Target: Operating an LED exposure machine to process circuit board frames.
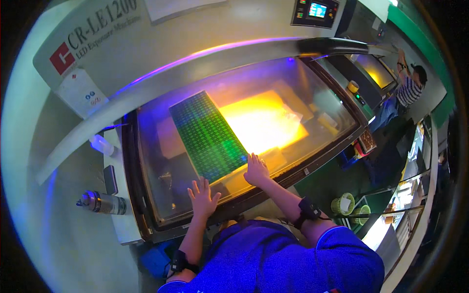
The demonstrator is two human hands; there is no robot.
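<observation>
A green circuit board panel (pixel 207 134), covered in small repeating marks, lies at a slant on the glass bed (pixel 312 134) of a large machine. Bright yellow light glows from the glass to its right. At the panel's near left corner is my left hand (pixel 202 198), its fingers spread and the tips close to the edge. My right hand (pixel 256 171) rests by the near right corner, fingers stretched out, with the fingertips at the panel's edge. Neither hand grasps anything. Whether the fingertips press on the panel or just the glass I cannot tell.
A dark raised frame (pixel 134 180) borders the glass. On the left ledge are a bottle (pixel 105 202), a phone (pixel 110 179) and a clear plastic bottle (pixel 101 145). A control panel (pixel 315 12) sits above. To the right, another person (pixel 409 90) stands at a similar machine; green baskets (pixel 343 204) stand below.
</observation>
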